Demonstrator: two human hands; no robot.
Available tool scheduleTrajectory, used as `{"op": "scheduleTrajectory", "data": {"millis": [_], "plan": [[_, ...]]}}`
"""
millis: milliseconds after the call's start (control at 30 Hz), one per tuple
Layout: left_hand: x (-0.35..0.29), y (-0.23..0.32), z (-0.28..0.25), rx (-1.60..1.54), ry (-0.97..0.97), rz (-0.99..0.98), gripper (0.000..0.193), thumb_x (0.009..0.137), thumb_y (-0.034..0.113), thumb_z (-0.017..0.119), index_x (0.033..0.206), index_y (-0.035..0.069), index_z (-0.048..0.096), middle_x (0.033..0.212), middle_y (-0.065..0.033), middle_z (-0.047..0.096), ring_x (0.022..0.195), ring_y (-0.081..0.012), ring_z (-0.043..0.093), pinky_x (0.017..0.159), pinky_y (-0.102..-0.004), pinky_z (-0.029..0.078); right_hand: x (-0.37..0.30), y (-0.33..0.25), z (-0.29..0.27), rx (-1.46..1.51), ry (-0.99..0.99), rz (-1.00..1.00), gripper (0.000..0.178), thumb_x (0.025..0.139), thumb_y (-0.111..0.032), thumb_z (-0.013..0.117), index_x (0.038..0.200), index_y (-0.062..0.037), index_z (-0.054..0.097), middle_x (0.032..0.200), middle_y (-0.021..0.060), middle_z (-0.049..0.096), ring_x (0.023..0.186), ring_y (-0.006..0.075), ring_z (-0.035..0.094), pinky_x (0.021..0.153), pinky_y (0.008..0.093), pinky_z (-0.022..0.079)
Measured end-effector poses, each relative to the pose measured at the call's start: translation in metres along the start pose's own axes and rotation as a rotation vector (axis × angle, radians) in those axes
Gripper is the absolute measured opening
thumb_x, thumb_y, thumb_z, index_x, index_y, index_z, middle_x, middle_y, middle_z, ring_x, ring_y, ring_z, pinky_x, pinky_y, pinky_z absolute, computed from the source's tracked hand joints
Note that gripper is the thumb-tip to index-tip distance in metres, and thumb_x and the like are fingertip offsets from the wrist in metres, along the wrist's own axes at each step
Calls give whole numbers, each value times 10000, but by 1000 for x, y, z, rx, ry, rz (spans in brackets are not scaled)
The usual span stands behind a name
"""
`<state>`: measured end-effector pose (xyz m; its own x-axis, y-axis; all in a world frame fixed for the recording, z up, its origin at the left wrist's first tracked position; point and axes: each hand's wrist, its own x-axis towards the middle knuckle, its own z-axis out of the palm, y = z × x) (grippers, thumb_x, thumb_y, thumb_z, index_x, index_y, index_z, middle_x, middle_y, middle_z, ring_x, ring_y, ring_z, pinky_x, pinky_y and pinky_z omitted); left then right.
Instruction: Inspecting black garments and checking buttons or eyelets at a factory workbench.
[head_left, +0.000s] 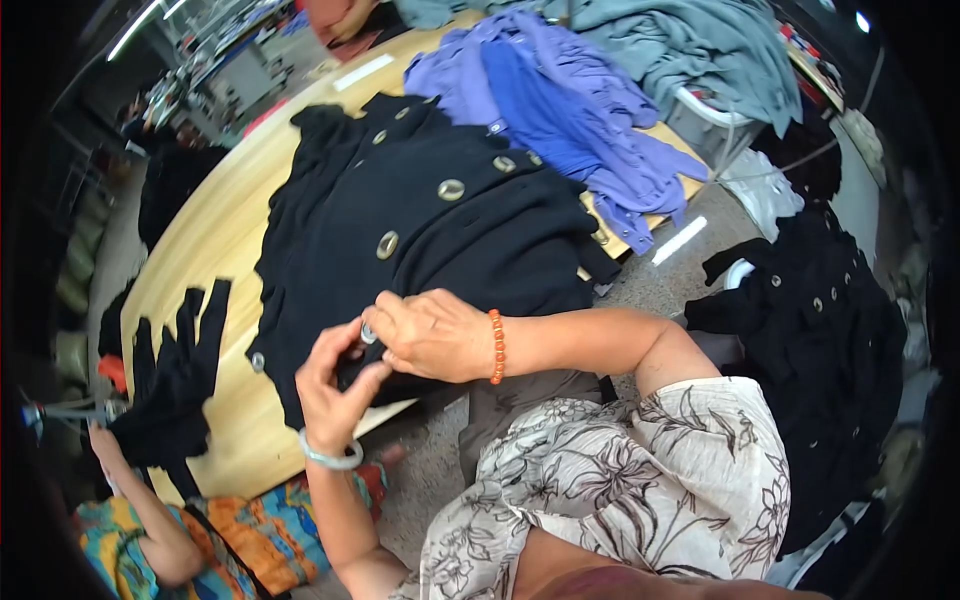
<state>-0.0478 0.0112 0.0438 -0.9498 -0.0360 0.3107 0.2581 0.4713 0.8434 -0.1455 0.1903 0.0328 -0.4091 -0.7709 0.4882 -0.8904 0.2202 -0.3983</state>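
The camera sits on the person's head and looks down, with the left hand (333, 385) and right hand (437, 335) close below. Its wide, round view bends the tabletop (250, 440) and takes in the near shirt (610, 465) and far room.

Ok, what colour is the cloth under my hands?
The cloth is black; the head view shows it best.

No legible txt, labels, brands, nos. or signs in head view.
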Motion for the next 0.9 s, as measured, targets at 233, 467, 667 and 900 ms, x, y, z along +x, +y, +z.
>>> {"op": "scheduleTrajectory", "data": {"millis": [233, 467, 667, 900], "plan": [[-13, -7, 13, 174, 178, 79, 264, 800, -118, 597, 1037, -44, 689, 983, -152, 699, 917, -236, 674, 852, -306, 517, 4, 4, -12, 147, -192, -21, 161, 870, -93, 610, 980, 21, 588, 908, 195, 579, 742, 391, 652, 634, 466, 520], [3, 0, 5, 82, 95, 3, 182, 852, -80, 591, 996, -34, 693, 938, -108, 706, 889, -183, 668, 818, -273, 509, 4, 18, -12, 109, 9, -90, 199, 795, -42, 612, 980, -44, 684, 840, 113, 626, 766, 302, 663, 650, 387, 543], [-1, -16, 7, 52, 124, -49, 62, 855, -20, 640, 914, -16, 661, 803, -40, 637, 739, -102, 576, 679, -229, 456, 6, 12, -30, 193, -166, -62, 139, 824, -84, 639, 935, -39, 710, 920, 108, 683, 803, 321, 686, 685, 410, 553], [-5, -23, -4, 121, 242, -173, 203, 842, 121, 792, 803, -9, 639, 711, 20, 606, 684, -39, 518, 620, -210, 423, -10, 29, -69, -144, -57, 12, 135, 844, -116, 688, 965, -62, 661, 900, 73, 598, 642, 275, 637, 573, 364, 509]]}}
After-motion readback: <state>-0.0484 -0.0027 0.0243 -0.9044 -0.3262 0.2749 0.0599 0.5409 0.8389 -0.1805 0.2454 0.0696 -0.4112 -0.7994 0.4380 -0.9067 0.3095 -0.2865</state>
